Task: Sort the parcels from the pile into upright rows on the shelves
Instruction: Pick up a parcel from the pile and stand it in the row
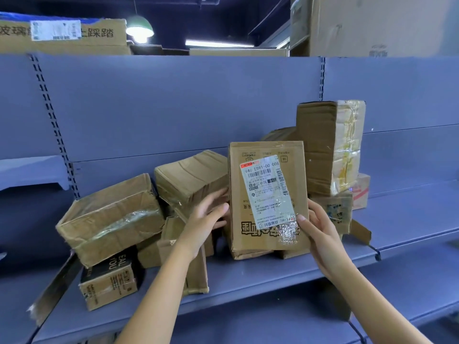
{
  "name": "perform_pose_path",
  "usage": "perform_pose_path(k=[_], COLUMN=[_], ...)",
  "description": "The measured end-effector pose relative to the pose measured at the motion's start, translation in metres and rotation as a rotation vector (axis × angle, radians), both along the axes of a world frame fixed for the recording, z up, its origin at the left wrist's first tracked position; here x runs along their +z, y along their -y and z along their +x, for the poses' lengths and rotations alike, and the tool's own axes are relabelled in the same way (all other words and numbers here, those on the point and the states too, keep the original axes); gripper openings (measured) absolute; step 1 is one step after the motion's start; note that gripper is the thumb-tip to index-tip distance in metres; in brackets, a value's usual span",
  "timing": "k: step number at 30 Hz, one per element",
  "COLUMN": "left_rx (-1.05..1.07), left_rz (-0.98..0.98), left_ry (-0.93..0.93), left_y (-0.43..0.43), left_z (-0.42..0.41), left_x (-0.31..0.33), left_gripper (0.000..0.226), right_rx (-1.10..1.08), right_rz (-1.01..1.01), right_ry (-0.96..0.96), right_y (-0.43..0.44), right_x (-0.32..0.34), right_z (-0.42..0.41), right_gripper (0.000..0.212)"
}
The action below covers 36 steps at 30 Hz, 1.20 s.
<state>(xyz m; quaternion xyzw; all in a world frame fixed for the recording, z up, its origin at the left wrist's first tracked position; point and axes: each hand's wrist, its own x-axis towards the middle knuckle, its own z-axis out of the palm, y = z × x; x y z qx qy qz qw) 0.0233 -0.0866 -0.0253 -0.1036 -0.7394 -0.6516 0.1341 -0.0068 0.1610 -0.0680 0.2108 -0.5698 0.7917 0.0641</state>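
Parcel [268, 197] labelled "940 E591-00 008" held upright: right hand [320, 232] grips its edge, left hand [207, 217] lies flat against it.

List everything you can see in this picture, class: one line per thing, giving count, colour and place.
labelled parcel: one, brown, upright mid-shelf, held
tumbled parcels: at least four, brown, left of it
black-topped box: one, black and brown, front left
tall taped box: one, brown, stacked at right
shelf: one, blue-grey, under the parcels
lamp: one, green, lit, top
left hand: one, touching labelled parcel's left edge
right hand: one, gripping its right edge
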Motion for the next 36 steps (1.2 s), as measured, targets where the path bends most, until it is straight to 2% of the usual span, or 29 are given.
perform_pose_path(k=[1,3,6,9,13,20,24,27,36], left_rx=[0.071,0.217,0.252,0.199,0.022,-0.237,-0.332,-0.39,-0.441], left_rz=[-0.04,-0.241,-0.472,-0.467,-0.424,-0.444,-0.484,-0.52,-0.617], left_ry=[-0.013,-0.055,-0.132,-0.161,-0.071,-0.043,-0.088,-0.107,-0.173], left_y=[-0.002,-0.006,-0.024,-0.049,-0.096,-0.206,-0.27,-0.318,-0.471], left_z=[0.0,-0.003,-0.001,0.001,-0.005,0.01,0.012,0.005,-0.034], left_x=[-0.003,-0.012,-0.025,-0.04,-0.068,-0.086,-0.088,-0.095,-0.101], left_gripper=[0.029,0.019,0.011,0.01,0.013,0.018,0.019,0.019,0.019], right_rx=[-0.021,-0.074,-0.175,-0.291,-0.467,-0.714,-0.803,-0.846,-0.899], right_rz=[-0.016,-0.042,-0.06,-0.04,-0.008,-0.023,-0.039,-0.084,-0.057], right_ry=[0.006,0.013,0.029,0.047,0.096,0.166,0.186,0.172,0.181], right_y=[-0.005,-0.015,-0.031,-0.054,-0.101,-0.183,-0.229,-0.268,-0.411], right_x=[-0.002,-0.006,-0.014,-0.025,-0.046,-0.061,-0.066,-0.071,-0.075], right_z=[0.004,0.015,0.035,0.065,0.112,0.181,0.201,0.205,0.181], right_gripper=[0.099,0.097,0.096,0.097,0.053,0.048,0.062,0.047,0.045])
